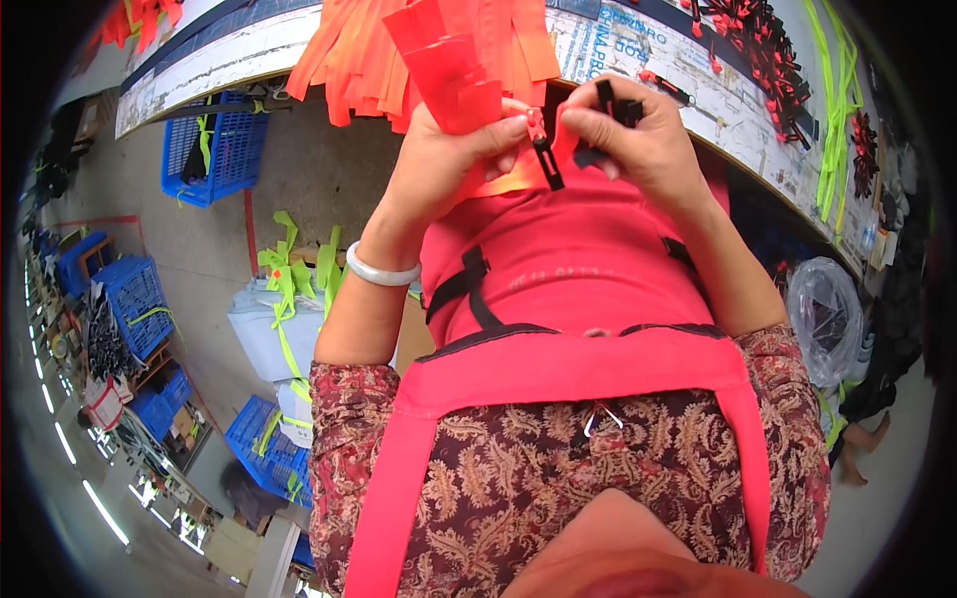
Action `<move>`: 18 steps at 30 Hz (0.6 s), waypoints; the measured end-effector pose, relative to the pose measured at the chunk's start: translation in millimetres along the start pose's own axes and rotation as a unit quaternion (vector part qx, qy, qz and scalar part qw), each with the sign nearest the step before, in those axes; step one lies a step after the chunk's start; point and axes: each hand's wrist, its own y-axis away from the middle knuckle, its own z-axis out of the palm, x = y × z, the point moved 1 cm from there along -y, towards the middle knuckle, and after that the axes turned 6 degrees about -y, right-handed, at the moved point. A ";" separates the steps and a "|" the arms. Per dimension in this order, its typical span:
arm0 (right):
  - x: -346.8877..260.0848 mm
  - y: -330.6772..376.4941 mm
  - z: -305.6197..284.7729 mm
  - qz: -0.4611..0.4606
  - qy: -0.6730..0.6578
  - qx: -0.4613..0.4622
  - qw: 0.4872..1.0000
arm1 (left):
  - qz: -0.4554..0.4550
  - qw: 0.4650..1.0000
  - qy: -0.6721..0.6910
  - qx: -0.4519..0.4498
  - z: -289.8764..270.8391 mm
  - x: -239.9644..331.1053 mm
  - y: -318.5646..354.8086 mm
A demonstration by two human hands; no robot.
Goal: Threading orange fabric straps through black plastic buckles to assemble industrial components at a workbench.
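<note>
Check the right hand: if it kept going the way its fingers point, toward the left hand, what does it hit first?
Probably the black zipper slider pinched at the left hand. The right hand points its fingertips that way, with only a narrow strip of orange tape between them. Depth is unclear, so it may pass just in front.

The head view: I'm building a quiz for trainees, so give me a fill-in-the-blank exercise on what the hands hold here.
1. The left hand pinches an orange ____ strip.
2. The right hand holds small ____ plastic clips.
3. A white ____ circles the left wrist.
4. The basket under the table's edge is ____.

Missing words: fabric; black; bangle; blue
</note>
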 end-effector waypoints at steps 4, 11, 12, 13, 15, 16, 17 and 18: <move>-10.2 7.4 9.5 0.048 0.033 -0.021 0.998 | -0.060 0.995 0.048 -0.059 -5.1 -0.5 0.4; -6.7 7.5 14.7 0.063 0.051 -0.006 0.997 | -0.055 0.996 0.036 -0.059 -6.4 -3.4 3.2; -6.0 7.6 14.2 0.071 0.053 -0.006 0.996 | -0.056 0.997 0.029 -0.052 -5.6 -3.6 3.1; -5.9 7.9 14.3 0.071 0.052 -0.006 0.996 | -0.057 0.997 0.022 -0.045 -5.2 -3.9 3.2; -6.9 8.4 14.5 0.077 0.060 -0.020 0.995 | -0.059 0.997 0.012 -0.055 -6.5 -4.3 4.0; -8.7 8.5 14.1 0.077 0.059 -0.020 0.995 | -0.061 0.996 0.001 -0.064 -6.8 -4.7 4.4; -10.9 8.6 13.6 0.093 0.056 -0.032 0.994 | -0.061 0.996 0.001 -0.064 -6.7 -5.7 4.8; -12.5 9.1 13.0 0.108 0.053 -0.043 0.992 | -0.063 0.996 -0.006 -0.062 -6.3 -7.3 4.9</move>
